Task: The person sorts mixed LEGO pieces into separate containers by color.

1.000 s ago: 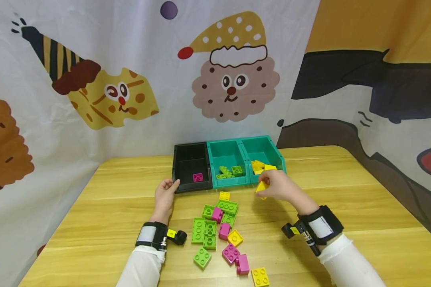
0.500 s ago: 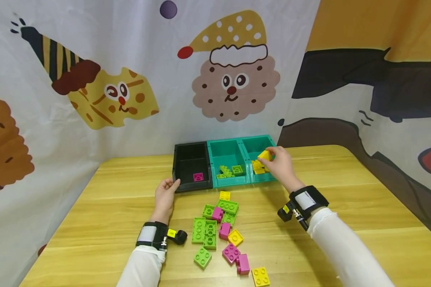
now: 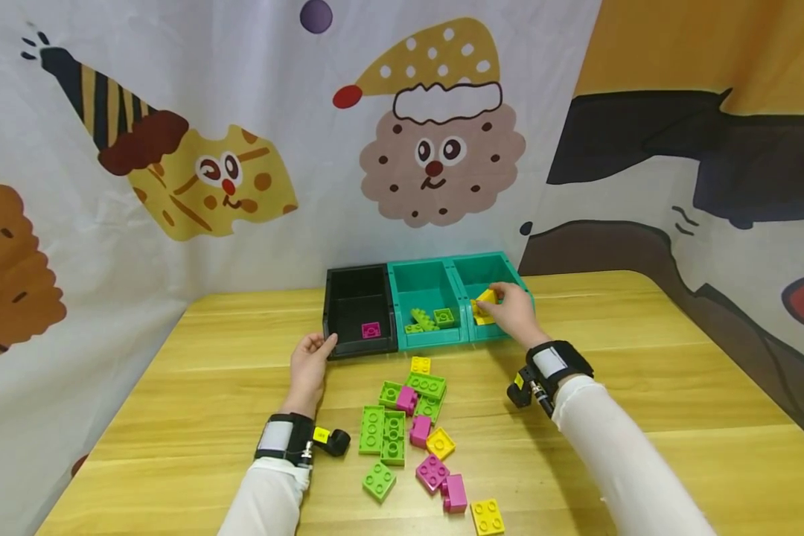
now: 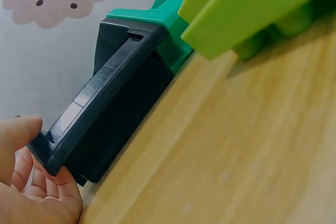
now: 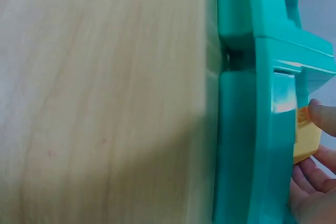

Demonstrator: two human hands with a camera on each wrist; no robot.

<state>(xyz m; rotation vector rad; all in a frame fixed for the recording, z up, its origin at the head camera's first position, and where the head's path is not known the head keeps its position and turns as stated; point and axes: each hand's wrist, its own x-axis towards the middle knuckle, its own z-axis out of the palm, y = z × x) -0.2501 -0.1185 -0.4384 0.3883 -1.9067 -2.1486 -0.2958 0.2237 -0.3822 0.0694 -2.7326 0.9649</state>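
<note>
My left hand (image 3: 308, 372) holds the front left corner of the black bin (image 3: 355, 348). In the left wrist view its thumb lies on the rim of the bin and the fingers curl underneath. Over the right teal bin (image 3: 480, 268), my right hand (image 3: 517, 314) pinches a yellow toy brick (image 5: 308, 139) between thumb and fingers, low behind the bin's front wall. Other yellow bricks in that bin are partly hidden by the hand. A magenta brick (image 3: 371, 330) lies in the black bin. Green bricks (image 3: 444, 318) sit in the middle teal bin (image 3: 422, 279).
Loose bricks lie on the wooden table (image 3: 194, 387) between the arms: several green ones (image 3: 371, 429), several magenta ones (image 3: 432, 473) and several yellow ones (image 3: 487, 517). The three bins stand side by side before a printed curtain (image 3: 275, 74).
My right hand has carried the yellow brick from in front of the right teal bin up over its front wall, then lowered it into the bin. The left hand has stayed on the black bin.
</note>
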